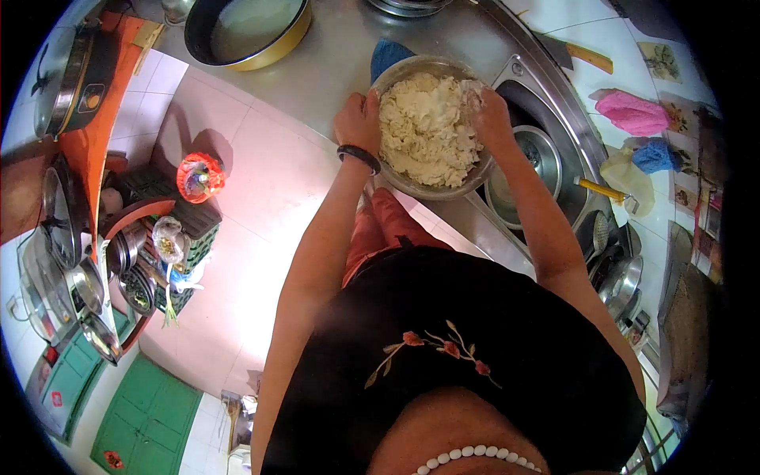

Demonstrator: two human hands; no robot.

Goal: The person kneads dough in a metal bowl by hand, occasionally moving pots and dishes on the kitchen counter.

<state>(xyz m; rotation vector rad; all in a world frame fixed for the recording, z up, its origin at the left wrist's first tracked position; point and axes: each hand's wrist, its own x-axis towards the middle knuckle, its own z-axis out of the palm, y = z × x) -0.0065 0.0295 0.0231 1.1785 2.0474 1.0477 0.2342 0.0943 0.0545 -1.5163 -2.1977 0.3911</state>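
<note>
Pale, shaggy dough (427,127) in a round metal bowl (431,191), one hand on each side.

Dough's basically sandwiched: it lies to the right of the left hand (359,120), which is curled over the rim, and to the left of the right hand (488,119), the nearer one since it's actually at the dough. Can't tell how tightly those floury right fingers are closed. No real long axis, just a roundish heap. Bowl's at the edge of the counter (340,47), right by the sink (557,104), blue cloth (389,57) poking out behind, yellow-sided pan (286,51) farther left.
</note>
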